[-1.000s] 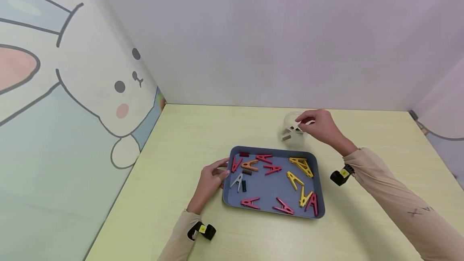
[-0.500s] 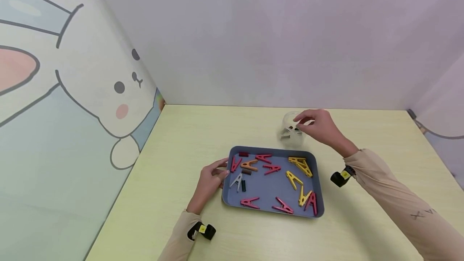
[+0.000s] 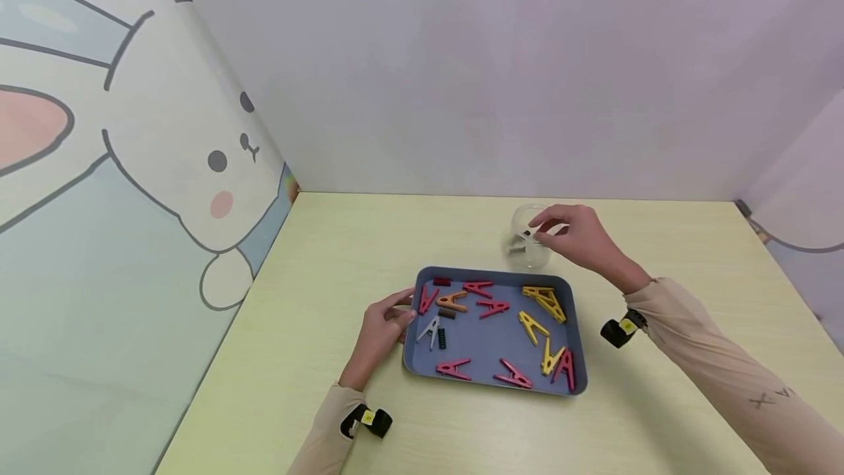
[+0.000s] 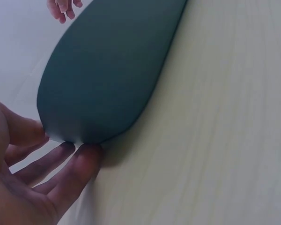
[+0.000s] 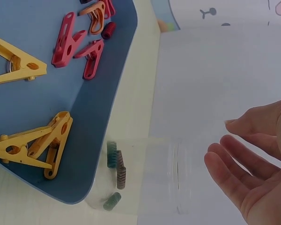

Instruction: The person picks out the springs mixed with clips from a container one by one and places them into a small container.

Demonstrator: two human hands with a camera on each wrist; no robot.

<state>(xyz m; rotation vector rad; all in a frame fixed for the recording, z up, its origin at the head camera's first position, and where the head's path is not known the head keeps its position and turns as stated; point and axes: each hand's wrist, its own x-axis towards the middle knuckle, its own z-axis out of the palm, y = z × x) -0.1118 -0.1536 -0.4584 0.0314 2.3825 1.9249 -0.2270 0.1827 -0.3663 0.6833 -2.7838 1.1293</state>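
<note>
The right hand [image 3: 576,235] has its thumb and loosely bent fingers parted, with nothing visible between them. Its fingertips hang just above the mouth of a clear, colourless, round-walled jar [image 5: 154,176], which stands upright below them. At the jar's bottom, under this hand, lie small ridged green cylinders [image 5: 112,154] and ridged brown pieces [image 5: 121,178].

The left hand [image 3: 379,332] pinches the near side wall of a shallow blue-grey rectangular tray [image 3: 488,347] at a rounded corner, thumb at the rim and fingers against the outside.

Inside the tray, closest to the left hand's grip, are a pale grey V-shaped clip [image 3: 430,331], an orange V-shaped clip [image 3: 450,301] and three small ridged cylinders: one black [image 3: 442,339], one brown [image 3: 447,314] and one dark red [image 3: 442,281]. Red V-shaped clips [image 3: 491,308] are scattered from beside that grip to the opposite end. Yellow V-shaped clips [image 3: 532,327] lie at the end farther from the left hand, some overlapping in the corner nearer the right hand.

Under tray and jar is a pale yellow wood-grain table [image 3: 343,255]. Beyond the right hand rises a plain pale wall [image 3: 488,79]; well out past the left hand is a rabbit-printed panel [image 3: 165,138].
</note>
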